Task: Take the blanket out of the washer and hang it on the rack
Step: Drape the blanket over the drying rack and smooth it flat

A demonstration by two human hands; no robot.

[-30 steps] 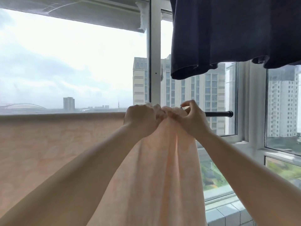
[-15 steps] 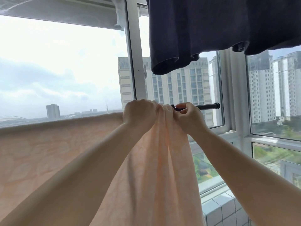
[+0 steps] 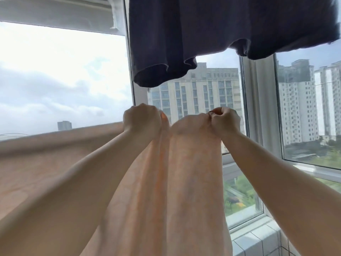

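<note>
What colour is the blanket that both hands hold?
Pale peach-orange blanket with a faint mottled pattern, seen in the head view.

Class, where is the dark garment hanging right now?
The dark garment hangs at the top of the head view, right of centre, in front of the window, above both hands gripping the blanket.

Compared with 0.5 s earlier, the right hand (image 3: pixel 224 121) has drawn the blanket (image 3: pixel 191 163) edge rightward, away from the left hand (image 3: pixel 142 120), covering the previously exposed black rod.
</note>
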